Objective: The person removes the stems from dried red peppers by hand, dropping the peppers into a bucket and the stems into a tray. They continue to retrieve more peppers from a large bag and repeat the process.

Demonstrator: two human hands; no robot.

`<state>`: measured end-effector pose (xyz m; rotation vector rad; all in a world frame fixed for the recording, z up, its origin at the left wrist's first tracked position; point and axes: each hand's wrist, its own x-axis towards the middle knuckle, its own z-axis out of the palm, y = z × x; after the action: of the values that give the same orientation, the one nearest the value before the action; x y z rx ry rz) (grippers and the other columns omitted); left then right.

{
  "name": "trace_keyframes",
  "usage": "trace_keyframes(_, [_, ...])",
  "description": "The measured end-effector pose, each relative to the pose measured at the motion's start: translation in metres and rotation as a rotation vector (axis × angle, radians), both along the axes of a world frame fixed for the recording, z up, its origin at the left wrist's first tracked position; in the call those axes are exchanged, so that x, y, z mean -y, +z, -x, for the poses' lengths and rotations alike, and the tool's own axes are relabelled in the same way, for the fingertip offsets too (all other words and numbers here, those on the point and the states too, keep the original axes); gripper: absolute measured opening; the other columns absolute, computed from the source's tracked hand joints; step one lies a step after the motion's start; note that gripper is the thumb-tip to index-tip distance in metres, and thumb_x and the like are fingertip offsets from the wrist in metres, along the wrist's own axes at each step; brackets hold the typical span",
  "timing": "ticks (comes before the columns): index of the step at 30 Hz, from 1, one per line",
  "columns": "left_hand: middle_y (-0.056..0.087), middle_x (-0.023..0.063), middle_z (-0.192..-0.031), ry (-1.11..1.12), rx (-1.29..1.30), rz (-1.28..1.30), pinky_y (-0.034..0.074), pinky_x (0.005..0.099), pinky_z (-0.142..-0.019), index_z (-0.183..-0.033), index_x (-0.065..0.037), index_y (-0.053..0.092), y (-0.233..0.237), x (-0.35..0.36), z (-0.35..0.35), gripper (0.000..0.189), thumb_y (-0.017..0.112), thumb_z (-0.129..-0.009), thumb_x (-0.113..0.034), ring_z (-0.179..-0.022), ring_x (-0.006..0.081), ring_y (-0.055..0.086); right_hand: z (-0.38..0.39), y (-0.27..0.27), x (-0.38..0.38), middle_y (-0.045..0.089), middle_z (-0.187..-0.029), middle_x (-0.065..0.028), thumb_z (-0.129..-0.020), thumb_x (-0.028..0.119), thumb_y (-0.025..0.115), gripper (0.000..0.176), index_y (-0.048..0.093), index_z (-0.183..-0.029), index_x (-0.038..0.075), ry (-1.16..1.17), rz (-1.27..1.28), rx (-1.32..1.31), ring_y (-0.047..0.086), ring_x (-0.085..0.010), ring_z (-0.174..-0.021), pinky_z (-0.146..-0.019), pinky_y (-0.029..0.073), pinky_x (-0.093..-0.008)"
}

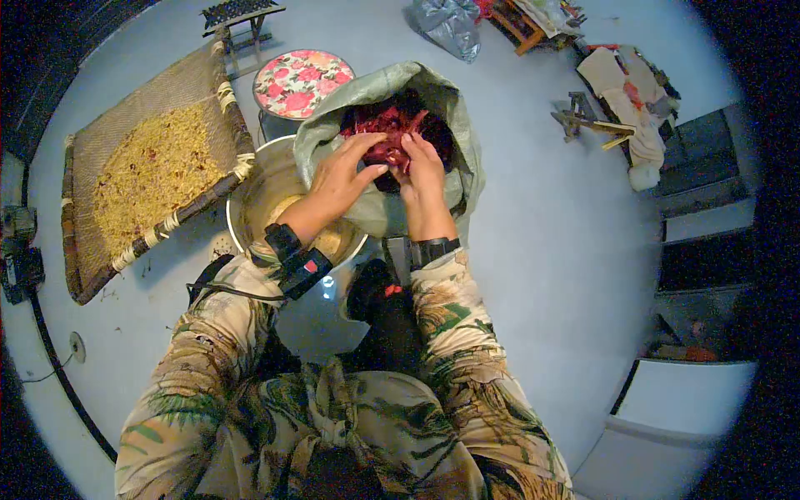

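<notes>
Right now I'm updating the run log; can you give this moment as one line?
left hand, right hand: at dark red pieces; pieces: in open sack; basin: beside sack; woven tray: holds yellow grains

And there I was, viewing a home, seemingly: floral-topped round stool, wood-framed woven tray!

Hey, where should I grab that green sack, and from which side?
Probably take the green sack by its right rim, coming from the right: the open mouth leaves a raised edge to pinch, and bare floor lies there, while the basin crowds its left.
</notes>
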<state>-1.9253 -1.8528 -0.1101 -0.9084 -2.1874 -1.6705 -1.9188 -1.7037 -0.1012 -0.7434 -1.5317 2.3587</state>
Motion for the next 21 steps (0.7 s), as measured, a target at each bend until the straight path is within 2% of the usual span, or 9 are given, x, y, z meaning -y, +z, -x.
trace_keyframes(3, [0.056,0.0147,-0.109,0.033,0.021,-0.011,0.045,0.0353,-0.084,-0.113,-0.007,0.056,-0.005,-0.005,0.009,0.038,0.066,-0.077,-0.017,-0.098,0.0281,0.056,0.003,-0.005,0.0,0.061,-0.095,-0.0039,-0.087,0.016,0.058,0.026,0.054,-0.111,0.009,0.017,0.018,-0.007,0.059,-0.0155,-0.076,-0.058,0.051,-0.0289])
trace_keyframes(5, [0.059,0.0106,-0.099,0.05,0.157,-0.054,0.047,0.0313,-0.075,-0.107,-0.006,0.059,-0.004,-0.005,0.011,0.032,0.066,-0.078,-0.017,-0.086,0.0221,0.058,0.003,-0.003,0.002,0.062,-0.096,-0.0045,-0.09,0.017,0.053,0.023,0.054,-0.112,0.009,0.035,0.048,0.002,0.061,-0.0161,-0.08,-0.063,0.053,-0.032])
trace_keyframes(9, [0.06,0.0016,-0.077,0.048,0.385,-0.152,0.045,0.0232,-0.06,-0.098,-0.003,0.061,-0.017,-0.006,0.033,0.022,0.067,-0.08,-0.016,-0.066,0.0096,0.055,0.0,0.006,0.005,0.052,-0.115,-0.0113,-0.086,0.01,0.055,0.038,0.046,-0.122,0.003,0.081,0.196,-0.083,0.056,-0.0227,-0.097,-0.073,0.055,-0.0403])
trace_keyframes(12, [0.062,0.0019,-0.078,-0.092,0.549,-0.35,0.046,0.0242,-0.064,-0.095,-0.003,0.063,-0.022,-0.005,0.043,0.021,0.067,-0.08,-0.017,-0.07,0.0092,0.056,-0.002,0.009,0.003,0.047,-0.122,-0.0128,-0.085,0.007,0.054,0.045,0.039,-0.127,-0.001,0.137,0.223,-0.16,0.053,-0.0245,-0.104,-0.08,0.054,-0.0428])
trace_keyframes(13, [0.061,0.002,-0.076,-0.1,0.552,-0.349,0.046,0.0229,-0.061,-0.095,-0.003,0.062,-0.023,-0.004,0.047,0.02,0.067,-0.08,-0.016,-0.066,0.0091,0.056,0.0,0.006,0.003,0.045,-0.123,-0.0129,-0.085,0.006,0.055,0.048,0.037,-0.128,-0.001,0.14,0.222,-0.189,0.053,-0.0246,-0.105,-0.08,0.054,-0.0428])
trace_keyframes(17, [0.061,0.0007,-0.075,-0.127,0.582,-0.439,0.046,0.0224,-0.061,-0.098,-0.004,0.062,-0.028,-0.005,0.052,0.021,0.067,-0.08,-0.015,-0.066,0.0089,0.056,0.001,0.005,0.004,0.039,-0.129,-0.015,-0.079,-0.002,0.057,0.058,0.032,-0.132,-0.003,0.181,0.202,-0.231,0.049,-0.0248,-0.11,-0.083,0.053,-0.0411])
trace_keyframes(21, [0.061,0.0002,-0.075,-0.156,0.559,-0.489,0.046,0.0224,-0.061,-0.098,-0.004,0.062,-0.022,-0.002,0.047,0.021,0.067,-0.081,-0.015,-0.064,0.0087,0.056,0.004,0.006,0.01,0.046,-0.122,-0.0164,-0.074,-0.009,0.059,0.058,0.039,-0.128,-0.002,0.173,0.074,-0.151,0.054,-0.0241,-0.101,-0.078,0.055,-0.0368])
